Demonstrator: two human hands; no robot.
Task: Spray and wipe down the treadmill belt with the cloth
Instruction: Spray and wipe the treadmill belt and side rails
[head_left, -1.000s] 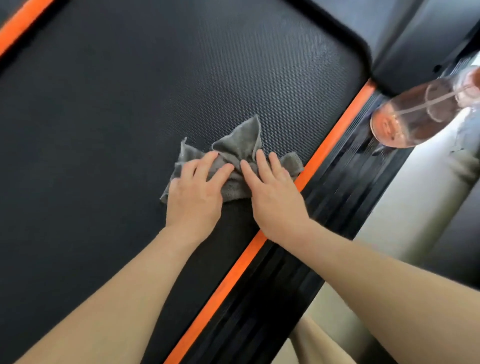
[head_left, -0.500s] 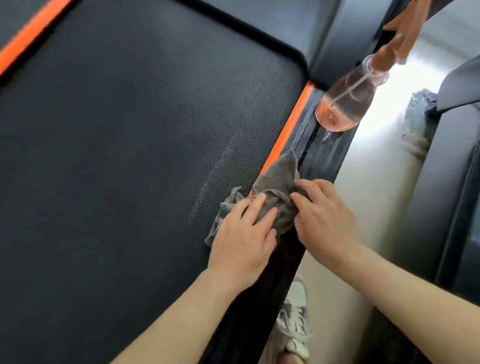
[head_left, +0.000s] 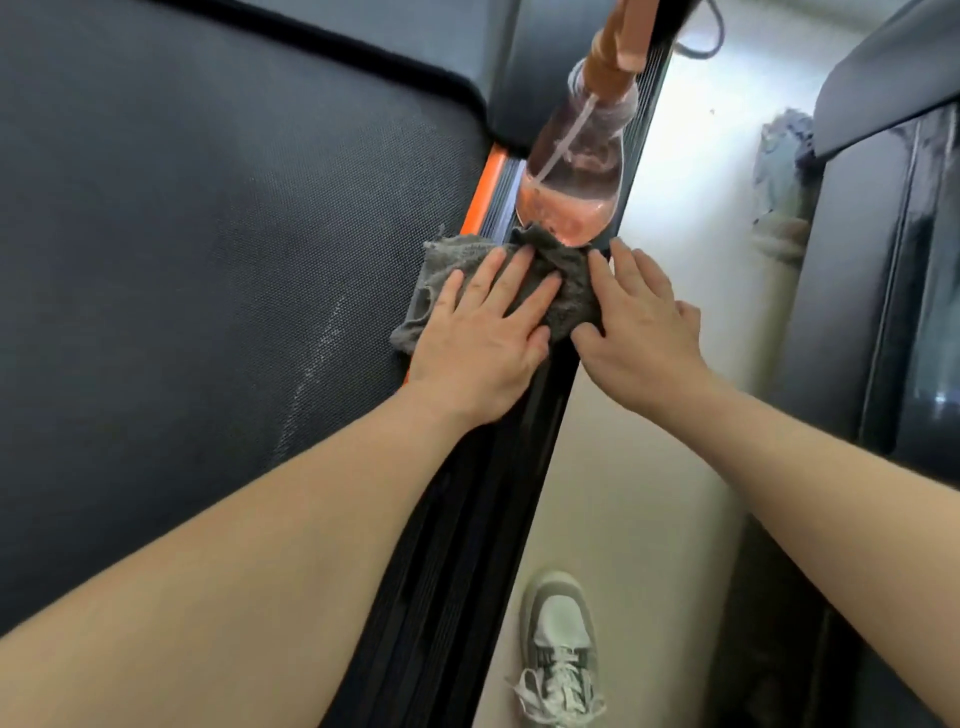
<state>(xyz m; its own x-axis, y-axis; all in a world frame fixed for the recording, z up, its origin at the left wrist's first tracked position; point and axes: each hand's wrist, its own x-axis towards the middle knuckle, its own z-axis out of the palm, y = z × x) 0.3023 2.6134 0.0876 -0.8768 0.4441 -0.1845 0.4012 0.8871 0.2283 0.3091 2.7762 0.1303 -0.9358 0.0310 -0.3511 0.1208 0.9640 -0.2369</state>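
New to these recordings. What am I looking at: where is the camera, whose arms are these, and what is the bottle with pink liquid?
No robot here, only a person. The picture comes from a camera worn on their head, looking down along both bare arms. The dark textured surface is the treadmill belt, edged by an orange stripe and a ribbed black side rail. The left hand presses flat on a grey cloth lying across that edge; the right hand lies flat beside it, fingers touching the cloth. Neither hand grips anything. The spray bottle, clear with pinkish liquid, stands on the rail just beyond the cloth. Below is the person's shoe on the pale floor.
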